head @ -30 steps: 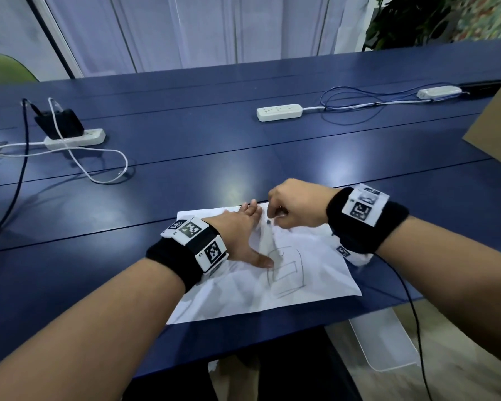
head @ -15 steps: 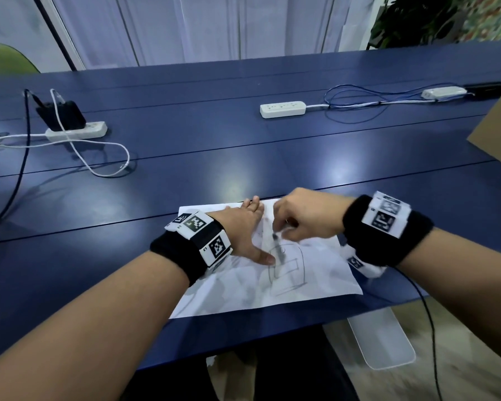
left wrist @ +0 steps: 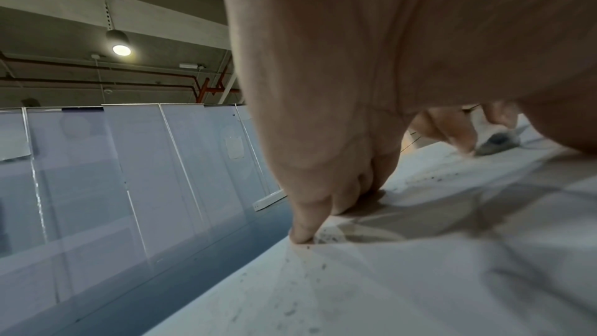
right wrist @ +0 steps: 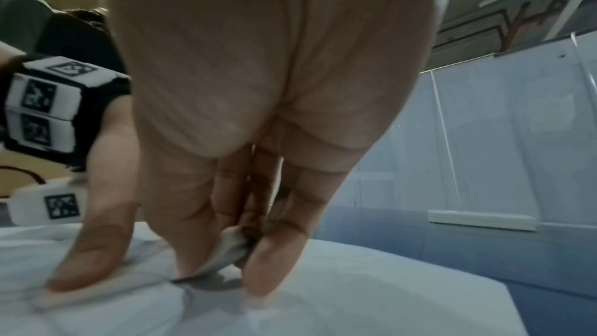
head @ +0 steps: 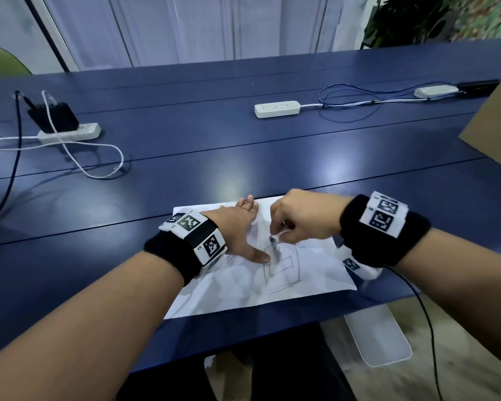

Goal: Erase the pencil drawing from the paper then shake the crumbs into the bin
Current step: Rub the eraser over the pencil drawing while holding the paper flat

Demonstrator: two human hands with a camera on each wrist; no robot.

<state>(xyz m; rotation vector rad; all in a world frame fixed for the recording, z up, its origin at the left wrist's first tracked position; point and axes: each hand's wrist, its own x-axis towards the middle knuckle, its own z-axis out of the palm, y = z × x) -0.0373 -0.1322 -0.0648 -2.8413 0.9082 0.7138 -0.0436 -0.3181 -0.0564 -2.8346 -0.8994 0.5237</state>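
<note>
Across the near edge of the blue table (head: pixel 243 146) I've got the paper (head: pixel 235 287) lying flat, its front right corner almost at the table's lip, w/ the pencil drawing (head: pixel 282 266), a boxy outline, sitting right of centre on the sheet. Bin: I take the clear tray-like thing (head: pixel 378 338) on the floor below the table's near right edge to be it, but can't confirm. Left hand (head: pixel 237 227) lies flat on the sheet, fingers straight and together, thumb spread toward the drawing; I read that as a hold-down so the paper doesn't slide or buckle under rubbing. Right hand (head: pixel 298 219) is bunched, fingertips pinching a small whitish eraser (right wrist: pixel 231 249) pressed onto the paper at the drawing's upper left, just beside the left thumb; low, tight grip prob. for pressure and control. Eraser is blurred in the head view, so likely mid-stroke. Dark crumbs (left wrist: pixel 326 236) are scattered near the left fingertips. Most lines are there to see, so erasing looks early; shaking off not yet due. Far side: power strips (head: pixel 276 108), cables, irrelevant.
</note>
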